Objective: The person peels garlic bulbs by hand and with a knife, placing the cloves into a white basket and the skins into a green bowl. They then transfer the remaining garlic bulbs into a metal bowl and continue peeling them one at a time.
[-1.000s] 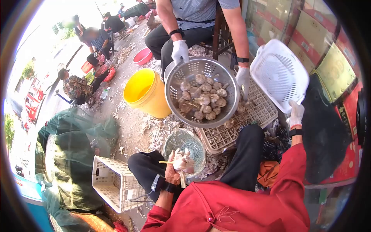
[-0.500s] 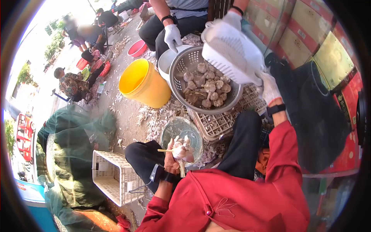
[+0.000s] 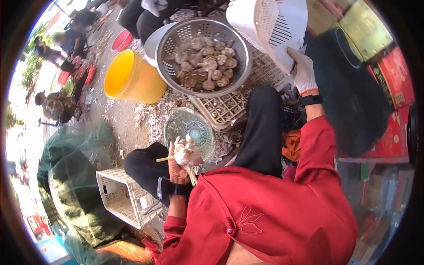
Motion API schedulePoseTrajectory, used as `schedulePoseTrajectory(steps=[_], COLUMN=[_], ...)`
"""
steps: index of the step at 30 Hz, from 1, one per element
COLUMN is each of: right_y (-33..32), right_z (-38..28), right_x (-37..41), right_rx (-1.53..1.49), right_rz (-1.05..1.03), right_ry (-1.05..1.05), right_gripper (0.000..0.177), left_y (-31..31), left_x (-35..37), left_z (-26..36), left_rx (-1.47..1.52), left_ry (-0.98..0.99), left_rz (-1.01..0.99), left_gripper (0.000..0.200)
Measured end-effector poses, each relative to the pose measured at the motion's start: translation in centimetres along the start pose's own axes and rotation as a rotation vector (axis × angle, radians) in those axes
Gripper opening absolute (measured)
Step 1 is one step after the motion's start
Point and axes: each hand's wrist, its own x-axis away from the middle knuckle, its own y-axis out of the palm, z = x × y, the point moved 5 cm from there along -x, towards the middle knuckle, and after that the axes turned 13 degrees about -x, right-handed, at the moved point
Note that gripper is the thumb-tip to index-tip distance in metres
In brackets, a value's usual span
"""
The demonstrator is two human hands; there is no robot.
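Observation:
My bare left hand (image 3: 177, 169) holds several pale garlic bulbs (image 3: 184, 154), their stems sticking out to the side and below. Behind the bulbs is a green mesh basket (image 3: 176, 121). A white work glove covers my right hand (image 3: 304, 74), which grips the lower edge of a tilted white plastic basket (image 3: 287, 37). Left of that basket stands a metal colander (image 3: 164, 66) with unpeeled garlic (image 3: 210, 64) in it. Whether the co-worker also holds the white basket is cut off at the top.
A yellow bucket (image 3: 145, 84) stands left of the colander, over scattered garlic skins. A beige crate (image 3: 225, 106) is under the colander. Another white crate (image 3: 123, 194) lies tipped by my left knee. A co-worker's gloved hand (image 3: 154, 6) shows at the top. Red boxes (image 3: 397, 75) stand at right.
The view has shifted, so the colander sits higher and further left. My right hand keeps its grip on the white basket, which is now more upright. The garlic stays in my left hand.

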Motion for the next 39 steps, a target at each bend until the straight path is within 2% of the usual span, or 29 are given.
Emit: schedulePoseTrajectory(steps=[2,3,6,8,9,10,12,14,16,18,19,20,22,24,26,27,28,29,30,32,33,34,36,38,39], right_y=[-3.8,-5.2,-9.9,-11.5,-13.1,-13.1,-13.7,-12.1,-10.6,-7.1,-6.6,-6.8,-6.2,-5.5,-4.7,-5.1,-5.2,-3.4,-1.3,4.2,6.9,9.4,12.5,14.7,15.2], right_z=[0.3,0.8,3.8,6.3,8.8,10.2,12.7,12.9,13.9,12.5,13.3,13.5,14.5,13.0,9.7,9.7,9.7,8.0,5.7,2.5,2.3,2.2,5.2,8.2,9.3], right_x=[0.1,0.1,0.2,0.6,-0.5,-0.9,-2.5,-3.6,-5.2,-4.3,-4.9,-5.0,-4.9,-2.6,-0.5,-0.4,-0.5,0.3,1.6,6.1,8.8,11.4,15.6,17.8,18.5], right_rx=[0.039,0.067,0.203,0.28,0.23,0.047,0.071,0.031,0.14,0.163,0.198,0.197,0.123,0.115,0.081,-0.044,-0.173,-0.222,-0.27,-0.203,-0.106,-0.007,0.085,0.19,0.265], right_rz=[0.121,0.194,0.28,0.385,0.404,0.467,0.493,0.416,0.31,0.216,0.219,0.221,0.12,0.108,0.196,0.149,0.115,0.062,0.015,-0.28,-0.458,-0.634,-0.696,-0.756,-0.789], right_ry=[-0.013,-0.015,-0.056,0.098,0.169,0.262,0.258,0.224,0.28,0.23,0.278,0.279,0.47,0.51,0.258,0.305,0.353,0.333,0.298,0.227,0.25,0.265,0.463,0.096,0.075], right_gripper=[0.027,0.028,0.028,0.026,0.023,0.022,0.021,0.02,0.022,0.026,0.034,0.034,0.039,0.04,0.037,0.033,0.03,0.026,0.023,0.02,0.02,0.02,0.022,0.028,0.03], left_y=[1.1,0.3,-0.7,-0.2,-0.1,0.0,0.8,2.4,1.5,3.6,3.7,4.0,5.1,6.2,4.4,7.4,6.6,5.7,5.6,7.8,6.7,7.9,7.5,7.6,7.8], left_x=[0.7,0.4,-0.5,-0.7,-1.0,-1.4,-1.8,-1.5,-2.7,-2.6,-2.8,-3.0,-3.2,-2.5,-3.2,-1.5,-1.7,-2.4,-2.5,-1.9,-2.3,-1.6,-1.8,-1.7,-1.7], left_z=[-0.1,-0.1,-0.1,-0.6,-0.8,-0.9,-1.2,-1.2,-1.6,-1.8,-2.0,-2.1,-2.2,-1.7,-1.3,-1.1,-0.7,-1.0,-0.8,-0.8,-0.9,-0.7,-0.6,-0.5,-0.2], left_rx=[-0.038,-0.073,-0.09,-0.054,-0.067,-0.082,-0.071,-0.175,-0.139,-0.217,-0.219,-0.218,-0.221,-0.27,-0.249,-0.322,-0.25,-0.184,-0.201,-0.144,-0.102,-0.146,-0.153,-0.155,-0.164], left_ry=[0.016,0.034,0.016,-0.022,-0.052,-0.083,-0.072,-0.046,-0.093,-0.102,-0.104,-0.119,-0.13,-0.068,-0.084,-0.098,-0.131,-0.142,-0.057,0.01,-0.016,0.036,0.029,0.032,0.035], left_rz=[0.105,0.05,0.052,0.044,0.01,-0.027,-0.009,0.051,0.038,0.071,0.074,0.044,0.014,0.109,0.027,0.124,-0.025,-0.068,-0.011,0.025,-0.075,0.015,0.055,0.077,0.098], left_gripper=[0.035,0.036,0.036,0.036,0.036,0.036,0.037,0.038,0.039,0.038,0.038,0.038,0.037,0.037,0.039,0.039,0.039,0.037,0.035,0.035,0.036,0.036,0.034,0.033,0.033])
